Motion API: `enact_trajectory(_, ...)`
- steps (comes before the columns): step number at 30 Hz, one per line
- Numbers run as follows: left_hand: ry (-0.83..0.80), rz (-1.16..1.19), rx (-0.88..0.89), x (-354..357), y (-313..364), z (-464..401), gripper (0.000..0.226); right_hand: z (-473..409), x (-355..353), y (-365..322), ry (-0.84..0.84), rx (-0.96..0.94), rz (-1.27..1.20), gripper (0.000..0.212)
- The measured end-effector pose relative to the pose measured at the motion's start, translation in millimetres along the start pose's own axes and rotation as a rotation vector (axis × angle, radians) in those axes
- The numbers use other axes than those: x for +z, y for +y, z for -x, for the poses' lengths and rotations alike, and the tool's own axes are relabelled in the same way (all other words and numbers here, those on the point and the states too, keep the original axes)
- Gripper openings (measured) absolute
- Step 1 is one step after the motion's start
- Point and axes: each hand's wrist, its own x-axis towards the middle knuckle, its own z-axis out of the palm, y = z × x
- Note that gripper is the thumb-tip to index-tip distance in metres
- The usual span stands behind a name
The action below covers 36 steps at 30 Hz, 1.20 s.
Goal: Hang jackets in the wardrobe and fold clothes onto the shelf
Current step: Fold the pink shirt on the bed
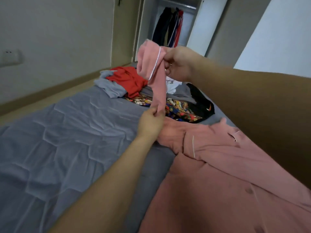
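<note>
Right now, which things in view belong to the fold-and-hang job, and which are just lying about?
In the job:
- pink shirt, sleeve gripped by left hand and right hand
- pile on the bed: red garment, grey garment, patterned garment, black garment
- wardrobe, jackets hanging inside

Lying about:
- grey bedcover
- wall socket

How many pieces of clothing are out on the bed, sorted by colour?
Pink: 1, the pink shirt, its sleeve held by both hands
Red: 1, red garment
Grey: 1, grey garment
White: 1, white garment
Black: 1, black garment
Multicoloured print: 1, printed garment
Total: 6
</note>
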Motion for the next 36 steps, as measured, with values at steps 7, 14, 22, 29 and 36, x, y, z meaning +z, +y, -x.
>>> enact_trajectory(7, -0.141, -0.719, 0.502, 118.6, 26.4, 60.3, 0.031, 153.4, -235.1, 61.8, 0.507, 0.026, -0.539, 0.031)
enact_trajectory(14, -0.319, -1.370, 0.521, 148.8, -37.3, 108.1, 0.032, 293.0, -348.7, 214.1, 0.922, 0.601, -0.530, 0.054)
enact_trajectory(22, -0.561, -1.344, 0.362, 169.0, -31.5, 95.4, 0.056, 276.2, -339.9, 212.1, 0.628, 0.584, 1.024, 0.006)
enact_trajectory(29, -0.705, -1.069, 0.122, 182.5, -2.8, 83.5, 0.069, 284.0, -353.0, 242.1, 0.733, 0.580, 1.005, 0.054)
enact_trajectory(36, -0.445, -1.278, -0.080, 141.2, -48.6, 74.3, 0.069, 283.1, -345.9, 287.2, 0.902, 0.582, 1.141, 0.027)
